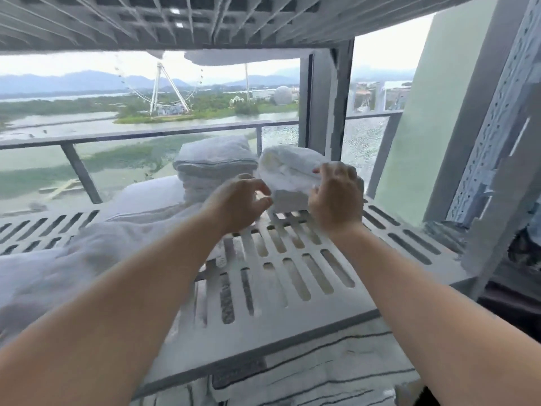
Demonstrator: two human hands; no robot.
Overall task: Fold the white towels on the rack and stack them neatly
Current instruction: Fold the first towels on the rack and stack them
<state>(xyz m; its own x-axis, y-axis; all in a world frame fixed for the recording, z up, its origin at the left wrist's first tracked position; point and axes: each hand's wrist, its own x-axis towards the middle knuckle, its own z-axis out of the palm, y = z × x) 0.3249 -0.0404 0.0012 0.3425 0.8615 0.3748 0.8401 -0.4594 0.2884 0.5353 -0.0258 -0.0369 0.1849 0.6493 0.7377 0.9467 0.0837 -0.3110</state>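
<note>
Slotted rack shelf, right hand fingers clamped on folded white towel, left hand fingers apart just beside it

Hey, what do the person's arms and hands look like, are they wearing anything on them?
Nothing worn shows. The left hand and right hand are bare: no gloves, and no ring or watch that the blur lets me make out. The left forearm and right forearm are uncovered to the picture's edge, no sleeves.
</note>
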